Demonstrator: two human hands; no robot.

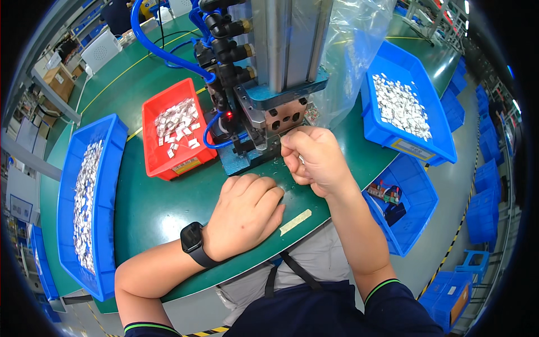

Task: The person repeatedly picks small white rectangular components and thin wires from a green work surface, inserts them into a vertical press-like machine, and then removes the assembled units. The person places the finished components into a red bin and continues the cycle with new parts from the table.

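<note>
My right hand point(318, 159) is closed in a pinch at the front of a pneumatic press point(283, 115). Its thumb and index fingertips are right by the metal tooling block, and what they hold is too small to make out. My left hand point(242, 216) lies back up on the green table point(163, 210), in front of the press base. The fingers are curled under, so anything inside them is hidden. A black watch point(192, 238) is on the left wrist.
A red bin point(150, 137) and a long blue bin point(109, 168) of small white pieces stand on the left. Another blue bin point(387, 53) of white pieces is at right, above a lower blue bin point(418, 205) with tools. Blue air hoses point(168, 59) and a plastic bag point(356, 53) flank the press.
</note>
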